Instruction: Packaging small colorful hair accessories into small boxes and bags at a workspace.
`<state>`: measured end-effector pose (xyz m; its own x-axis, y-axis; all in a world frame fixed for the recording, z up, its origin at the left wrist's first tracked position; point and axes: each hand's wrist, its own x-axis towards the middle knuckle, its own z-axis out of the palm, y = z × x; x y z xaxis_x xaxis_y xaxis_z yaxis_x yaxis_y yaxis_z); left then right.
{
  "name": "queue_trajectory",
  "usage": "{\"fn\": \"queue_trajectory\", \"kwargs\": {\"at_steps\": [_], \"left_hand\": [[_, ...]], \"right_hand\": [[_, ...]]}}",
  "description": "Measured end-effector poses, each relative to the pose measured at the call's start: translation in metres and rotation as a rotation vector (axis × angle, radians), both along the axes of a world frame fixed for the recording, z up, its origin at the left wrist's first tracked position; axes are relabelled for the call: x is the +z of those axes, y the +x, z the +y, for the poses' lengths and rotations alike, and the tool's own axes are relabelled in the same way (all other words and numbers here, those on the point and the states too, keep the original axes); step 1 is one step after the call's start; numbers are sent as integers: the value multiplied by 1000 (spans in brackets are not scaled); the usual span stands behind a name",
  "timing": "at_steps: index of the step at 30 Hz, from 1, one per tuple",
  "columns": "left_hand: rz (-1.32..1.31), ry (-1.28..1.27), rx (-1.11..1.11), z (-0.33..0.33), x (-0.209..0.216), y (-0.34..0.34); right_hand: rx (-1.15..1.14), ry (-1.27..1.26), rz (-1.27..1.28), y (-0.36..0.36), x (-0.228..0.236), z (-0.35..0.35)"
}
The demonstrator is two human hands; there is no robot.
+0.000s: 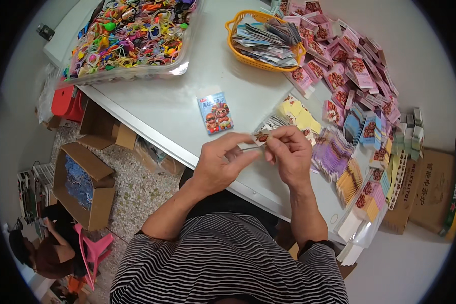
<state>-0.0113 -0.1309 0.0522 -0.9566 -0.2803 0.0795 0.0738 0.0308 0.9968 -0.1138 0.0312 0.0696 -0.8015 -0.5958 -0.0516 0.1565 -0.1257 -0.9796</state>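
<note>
Near the middle of the frame, the left hand [219, 163] and the right hand [289, 152] were close together above the front edge of the pale grey surface [167, 101]. Both hands were pinching one small flat packet [261, 137] with a red and brown picture on it, the fingertips of each hand closed on it from its own side. The packet was held up between the two hands, just above the surface and not lying on it. Just above the hands in the frame lay a small blue box [215, 112] with cartoon figures, flat on the surface by itself. To the right of the hands sat a pile of yellow cards [300, 114] and a stack of purple packets [332, 152]. Further right and up, many pink packets [349, 66] were spread out in a big heap. At the top middle stood an orange basket [238, 53] full of flat cards. At the upper left was a clear tray [137, 71] full of bright little toys. At the lower left, an open cardboard box [83, 185] stood on the speckled floor, with a pink plastic chair [93, 253] below it.
</note>
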Motion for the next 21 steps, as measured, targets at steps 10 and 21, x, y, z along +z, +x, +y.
{"fn": "queue_trajectory", "kwargs": {"at_steps": [10, 21], "left_hand": [[-20, -37, 156, 6, -15, -15], [-84, -860, 624, -39, -30, -27]], "right_hand": [[-370, -15, 188, -41, 5, 7], [-427, 94, 359, -50, 14, 34]]}}
